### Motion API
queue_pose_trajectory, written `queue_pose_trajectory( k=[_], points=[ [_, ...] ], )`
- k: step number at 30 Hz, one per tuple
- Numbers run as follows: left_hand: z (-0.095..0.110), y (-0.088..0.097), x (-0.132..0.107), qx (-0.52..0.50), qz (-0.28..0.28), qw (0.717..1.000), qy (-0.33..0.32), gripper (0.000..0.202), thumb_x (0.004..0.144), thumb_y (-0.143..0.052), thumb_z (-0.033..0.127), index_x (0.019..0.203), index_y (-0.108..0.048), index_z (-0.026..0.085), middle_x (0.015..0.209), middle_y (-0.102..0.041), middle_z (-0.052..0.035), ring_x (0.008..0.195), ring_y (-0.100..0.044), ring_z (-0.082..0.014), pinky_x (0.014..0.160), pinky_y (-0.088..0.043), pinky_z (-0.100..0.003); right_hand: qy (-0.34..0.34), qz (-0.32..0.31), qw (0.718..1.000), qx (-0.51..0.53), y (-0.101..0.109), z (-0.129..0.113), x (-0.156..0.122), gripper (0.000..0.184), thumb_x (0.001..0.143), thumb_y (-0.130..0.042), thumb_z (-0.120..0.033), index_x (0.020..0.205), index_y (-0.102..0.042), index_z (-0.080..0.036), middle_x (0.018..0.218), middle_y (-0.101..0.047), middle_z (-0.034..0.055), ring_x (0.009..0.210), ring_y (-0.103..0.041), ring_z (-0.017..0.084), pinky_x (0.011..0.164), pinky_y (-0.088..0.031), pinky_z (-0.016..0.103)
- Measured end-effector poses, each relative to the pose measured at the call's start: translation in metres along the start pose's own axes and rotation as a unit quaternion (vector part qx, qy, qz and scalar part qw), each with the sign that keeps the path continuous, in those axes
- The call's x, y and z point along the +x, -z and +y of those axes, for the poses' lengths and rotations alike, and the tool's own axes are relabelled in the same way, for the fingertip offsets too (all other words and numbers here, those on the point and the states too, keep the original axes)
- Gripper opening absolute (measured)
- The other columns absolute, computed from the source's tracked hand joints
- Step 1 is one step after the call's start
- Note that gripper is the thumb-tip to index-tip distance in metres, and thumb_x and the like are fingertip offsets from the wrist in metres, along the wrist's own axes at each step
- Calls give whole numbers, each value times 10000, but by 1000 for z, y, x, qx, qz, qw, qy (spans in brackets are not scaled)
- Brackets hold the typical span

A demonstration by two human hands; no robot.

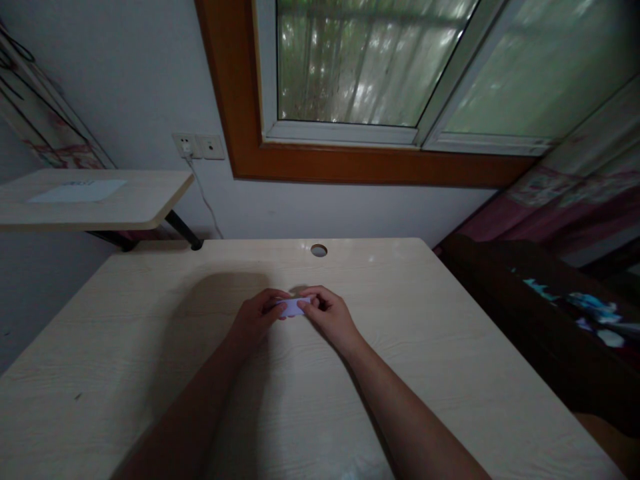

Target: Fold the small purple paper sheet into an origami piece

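While my left hand (254,320) pinches one end of a small lilac piece (293,307), my right hand (334,319) grasps the other, thumbs on top. The step looks to be two-handed handling; I judge the next move calls for even thumb pressure. The piece is over the middle of the desk (425,353), touching or not I cannot tell, nearer me than the round hole (319,251).

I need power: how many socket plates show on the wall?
2: the left plate, with a white cord, and the right plate beside it. The desk may hide others.
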State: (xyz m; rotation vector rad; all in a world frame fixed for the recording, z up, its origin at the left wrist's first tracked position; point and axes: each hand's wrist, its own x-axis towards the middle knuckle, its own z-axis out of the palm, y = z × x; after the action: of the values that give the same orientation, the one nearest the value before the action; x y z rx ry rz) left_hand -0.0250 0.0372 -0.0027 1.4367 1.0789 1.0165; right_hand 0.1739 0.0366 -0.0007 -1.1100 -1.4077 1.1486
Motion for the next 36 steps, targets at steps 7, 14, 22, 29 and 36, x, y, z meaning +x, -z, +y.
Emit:
queue_pose_trajectory(
  k=[7, 14, 22, 29, 36],
  points=[
    [0, 3, 0, -22, -2, 1000, 10, 293, 841, -656, 365, 1063, -648, 174, 787, -725, -33, 748, -697, -170, 713, -546, -267, -3, -6, 1000, 13, 1, 3, 1, 293, 767, -740, -380, 996, -709, -200, 635, -455, -45, 591, -384, 115, 554, -307, 245],
    [2, 2, 2, -42, 12, 999, 7, 284, 817, -676, 374, 1022, -658, 178, 820, -724, -31, 766, -698, -173, 701, -558, -268, -10, 2, 999, 45, 0, 7, 3, 340, 743, -758, -371, 1033, -699, -202, 676, -499, -35, 601, -395, 116, 557, -318, 245],
    [4, 1, 0, -1, 23, 1000, -13, 260, 818, -663, 380, 981, -687, 178, 869, -742, -37, 790, -710, -178, 719, -595, -290, -9, 8, 999, 30, 1, 3, 2, 259, 745, -752, -374, 923, -725, -188, 638, -490, -36, 593, -386, 116, 561, -309, 252],
    [4, -1, 1, -16, 25, 1000, -8, 280, 828, -655, 398, 998, -660, 176, 885, -741, -29, 809, -712, -175, 712, -610, -287, -10, 11, 1000, 18, 1, 3, 1, 279, 745, -752, -381, 951, -730, -193, 628, -467, -42, 583, -374, 112, 552, -306, 246],
    [1, 1, 1, -39, 59, 997, 14, 408, 825, -660, 458, 1105, -623, 164, 910, -722, -38, 719, -716, -168, 694, -635, -323, 11, 2, 1000, -11, 1, 3, 0, 277, 771, -733, -392, 971, -738, -201, 631, -472, -32, 584, -381, 118, 551, -321, 251]
  ],
)
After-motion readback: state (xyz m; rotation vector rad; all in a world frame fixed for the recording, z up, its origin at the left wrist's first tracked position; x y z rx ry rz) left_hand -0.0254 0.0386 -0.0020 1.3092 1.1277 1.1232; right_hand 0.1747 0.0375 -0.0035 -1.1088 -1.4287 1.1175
